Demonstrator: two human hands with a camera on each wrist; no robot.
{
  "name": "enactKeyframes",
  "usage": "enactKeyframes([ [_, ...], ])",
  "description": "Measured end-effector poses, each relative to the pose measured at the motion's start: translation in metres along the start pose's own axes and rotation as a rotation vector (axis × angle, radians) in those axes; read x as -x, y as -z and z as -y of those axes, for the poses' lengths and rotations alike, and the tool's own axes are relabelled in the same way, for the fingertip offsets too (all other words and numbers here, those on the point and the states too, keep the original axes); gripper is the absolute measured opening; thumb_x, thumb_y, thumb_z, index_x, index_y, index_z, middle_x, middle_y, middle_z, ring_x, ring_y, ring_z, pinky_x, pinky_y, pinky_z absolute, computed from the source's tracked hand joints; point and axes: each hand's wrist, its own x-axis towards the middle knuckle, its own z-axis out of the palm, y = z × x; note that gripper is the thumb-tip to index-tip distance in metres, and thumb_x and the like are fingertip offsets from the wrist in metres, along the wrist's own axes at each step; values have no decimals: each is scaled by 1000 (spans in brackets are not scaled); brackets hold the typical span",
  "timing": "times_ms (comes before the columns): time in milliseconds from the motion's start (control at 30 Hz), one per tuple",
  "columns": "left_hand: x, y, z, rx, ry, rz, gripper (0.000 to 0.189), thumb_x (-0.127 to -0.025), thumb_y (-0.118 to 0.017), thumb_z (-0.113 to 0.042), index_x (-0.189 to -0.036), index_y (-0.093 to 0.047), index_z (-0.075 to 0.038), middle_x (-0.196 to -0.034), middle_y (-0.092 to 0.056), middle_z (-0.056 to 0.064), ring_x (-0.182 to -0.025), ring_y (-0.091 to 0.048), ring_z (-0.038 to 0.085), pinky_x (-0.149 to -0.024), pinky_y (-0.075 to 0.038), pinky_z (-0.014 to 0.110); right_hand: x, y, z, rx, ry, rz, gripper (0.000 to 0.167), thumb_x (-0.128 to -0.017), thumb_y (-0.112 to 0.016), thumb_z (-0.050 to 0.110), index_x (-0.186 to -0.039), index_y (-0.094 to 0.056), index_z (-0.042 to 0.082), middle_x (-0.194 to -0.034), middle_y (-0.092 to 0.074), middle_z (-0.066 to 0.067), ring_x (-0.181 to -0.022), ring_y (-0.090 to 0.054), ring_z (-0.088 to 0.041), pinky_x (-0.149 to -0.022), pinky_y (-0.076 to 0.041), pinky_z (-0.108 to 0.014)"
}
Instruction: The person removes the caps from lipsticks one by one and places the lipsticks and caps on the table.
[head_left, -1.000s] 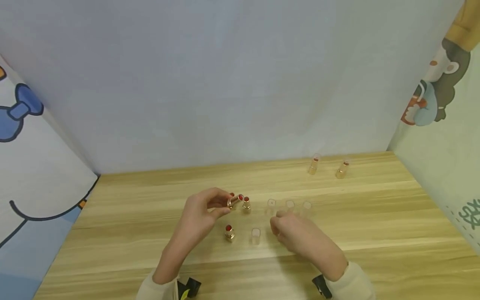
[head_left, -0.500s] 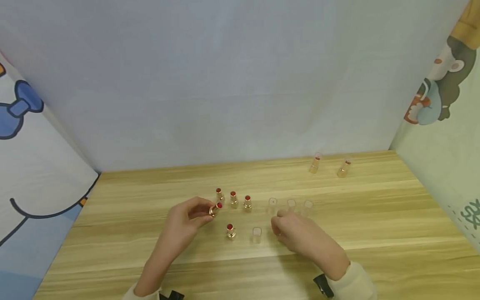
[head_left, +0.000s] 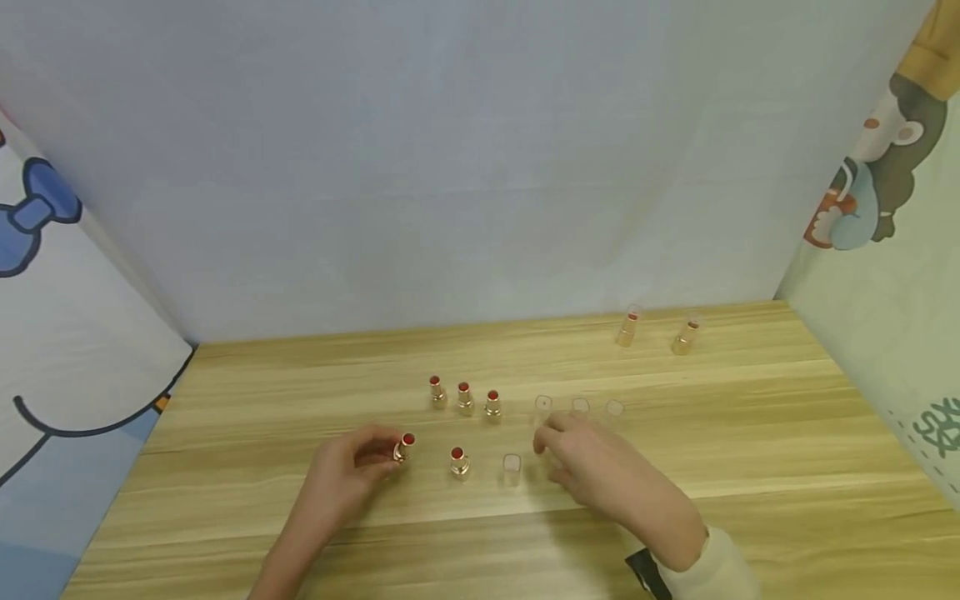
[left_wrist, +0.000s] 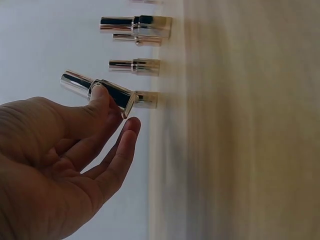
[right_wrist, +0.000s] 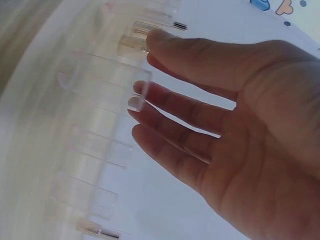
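Observation:
My left hand [head_left: 348,471] pinches an uncapped gold lipstick [head_left: 403,448] with a red tip. In the left wrist view the held lipstick [left_wrist: 112,95] is tilted, its base off the table. To its right an uncapped lipstick [head_left: 460,463] stands upright; farther back a lipstick [head_left: 437,392], a second lipstick [head_left: 465,400] and a third lipstick [head_left: 492,407] form a row. My right hand [head_left: 600,462] is near the clear caps. In the right wrist view its fingers [right_wrist: 170,102] are extended beside a clear cap [right_wrist: 107,82], thumb apart from it; whether they touch cannot be told.
Clear caps stand on the wooden table [head_left: 262,400]: a front cap [head_left: 512,471], and a back row with a left cap [head_left: 543,403], a middle cap [head_left: 581,406] and a right cap [head_left: 615,408]. Two capped lipsticks [head_left: 627,329] stand at the back right, near the pale backdrop [head_left: 450,208].
My left hand has carried the lipstick left and toward me, away from the row, bringing it more upright. My right hand has barely moved, its fingers spreading slightly.

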Motion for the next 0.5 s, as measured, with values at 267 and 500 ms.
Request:
enactKeyframes([
  [267,1,-3,10,-18,27,27,26,-83,-81,6,-106,-78,-5,-104,-79,9,-95,-75,16,-83,-61,18,2,15,-1,-27,25,-76,32,-88,-83,10,-117,-70,9,-118,-69,-6,-106,-68,-23,-88,-61,-38],
  [500,-1,-6,11,-16,45,51,26,-84,-81,4,-107,-78,-7,-105,-79,9,-96,-76,17,-83,-61,18,1,19,-10,-75,-8,-177,35,-96,-76,13,-128,-65,4,-126,-68,-10,-117,-67,-29,-100,-59,-44],
])
